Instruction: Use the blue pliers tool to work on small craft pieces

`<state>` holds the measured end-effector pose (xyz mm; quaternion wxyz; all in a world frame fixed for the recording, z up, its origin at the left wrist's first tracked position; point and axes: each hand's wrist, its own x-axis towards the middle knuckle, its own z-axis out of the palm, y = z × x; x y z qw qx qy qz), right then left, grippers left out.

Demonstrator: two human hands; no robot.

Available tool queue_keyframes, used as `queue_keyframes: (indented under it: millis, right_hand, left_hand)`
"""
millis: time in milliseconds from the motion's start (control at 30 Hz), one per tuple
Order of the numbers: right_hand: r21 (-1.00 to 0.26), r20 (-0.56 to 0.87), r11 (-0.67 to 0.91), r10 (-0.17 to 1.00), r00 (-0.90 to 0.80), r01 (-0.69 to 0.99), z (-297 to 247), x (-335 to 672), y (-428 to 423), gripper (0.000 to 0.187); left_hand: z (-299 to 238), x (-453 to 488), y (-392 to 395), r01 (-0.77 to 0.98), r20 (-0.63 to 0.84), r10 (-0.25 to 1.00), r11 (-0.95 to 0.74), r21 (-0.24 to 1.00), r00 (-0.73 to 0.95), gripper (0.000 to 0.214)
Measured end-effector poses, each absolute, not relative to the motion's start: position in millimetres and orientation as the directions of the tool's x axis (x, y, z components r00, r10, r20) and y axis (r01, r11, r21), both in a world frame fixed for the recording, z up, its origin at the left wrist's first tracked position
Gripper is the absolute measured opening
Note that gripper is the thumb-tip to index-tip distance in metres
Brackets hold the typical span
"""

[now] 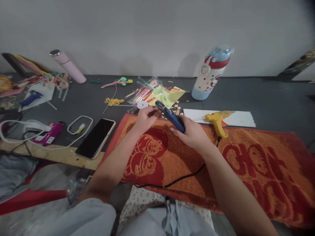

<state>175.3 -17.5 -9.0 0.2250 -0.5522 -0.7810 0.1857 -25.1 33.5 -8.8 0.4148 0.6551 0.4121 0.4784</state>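
Observation:
My right hand [193, 132] is wrapped round a dark blue glue gun [169, 115], nozzle pointing up and left. Its black cord [182, 178] trails over an orange and red towel [258, 164] toward me. My left hand [145, 118] is closed, pinching a small white disc [142, 104] just left of the nozzle. Both hands hover above the towel's far left end.
A yellow glue gun [218, 120] lies on a white sheet [240, 118]. A black phone [95, 137], white cable [78, 126] and pink packet [49, 134] lie left. Straws and yellow paper [169, 95], a patterned bottle [209, 73] and a pink flask [69, 67] sit behind.

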Motion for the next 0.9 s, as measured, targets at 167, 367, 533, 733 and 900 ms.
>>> queue_keyframes:
  millis: [167,367,533,733,900]
  right_hand:
    - [-0.527,0.169,0.327,0.945,-0.280,0.784,-9.6,175.0,-18.2,0.056]
    - [-0.508,0.180,0.321,0.947,-0.265,0.800,-11.0,174.7,-18.8,0.054]
    - [-0.503,0.179,0.322,0.947,-0.268,0.802,-11.7,174.2,-19.0,0.051]
    - [-0.470,0.163,0.310,0.951,-0.264,0.827,-10.3,173.8,-19.1,0.053]
    - [-0.402,0.145,0.276,0.961,-0.237,0.873,-7.5,172.9,-20.4,0.045]
  left_hand:
    - [-9.4,-24.7,33.2,0.141,0.281,0.940,-0.310,0.940,0.193,0.037]
    - [-12.2,-25.6,35.0,0.164,0.299,0.935,-0.330,0.930,0.188,0.034]
    - [-14.7,-25.6,36.3,0.199,0.306,0.941,-0.331,0.922,0.144,0.028]
    - [-12.6,-23.3,35.1,0.187,0.312,0.939,-0.335,0.923,0.144,0.032]
    - [-8.9,-21.7,32.5,0.203,0.277,0.946,-0.309,0.929,0.170,0.036]
